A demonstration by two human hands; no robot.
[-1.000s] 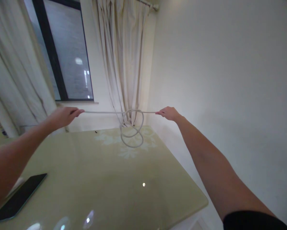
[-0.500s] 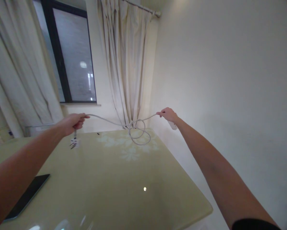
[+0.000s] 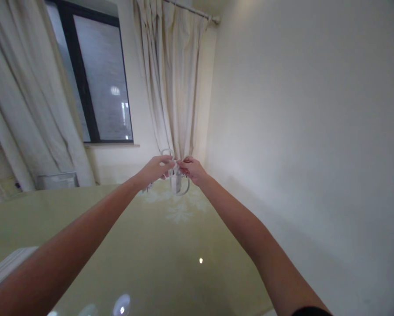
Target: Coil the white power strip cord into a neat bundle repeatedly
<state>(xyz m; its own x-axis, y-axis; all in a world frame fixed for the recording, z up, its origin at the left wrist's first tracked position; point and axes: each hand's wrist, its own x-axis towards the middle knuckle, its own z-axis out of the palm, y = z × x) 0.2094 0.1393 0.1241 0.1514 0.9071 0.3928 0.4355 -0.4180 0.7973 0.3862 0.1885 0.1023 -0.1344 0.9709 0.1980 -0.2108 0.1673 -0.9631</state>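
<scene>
Since half a second ago both hands have come together from wide apart, and the cable's loops are now bunched between them. I see my left hand (image 3: 155, 167) and my right hand (image 3: 190, 169) almost touching at the fingertips, each pinching the white cable (image 3: 177, 181). Its loops hang just below the hands, above the far end of the glossy green table (image 3: 150, 245). A cream curtain (image 3: 173, 87) hangs behind, beside the dark window (image 3: 98, 83).
</scene>
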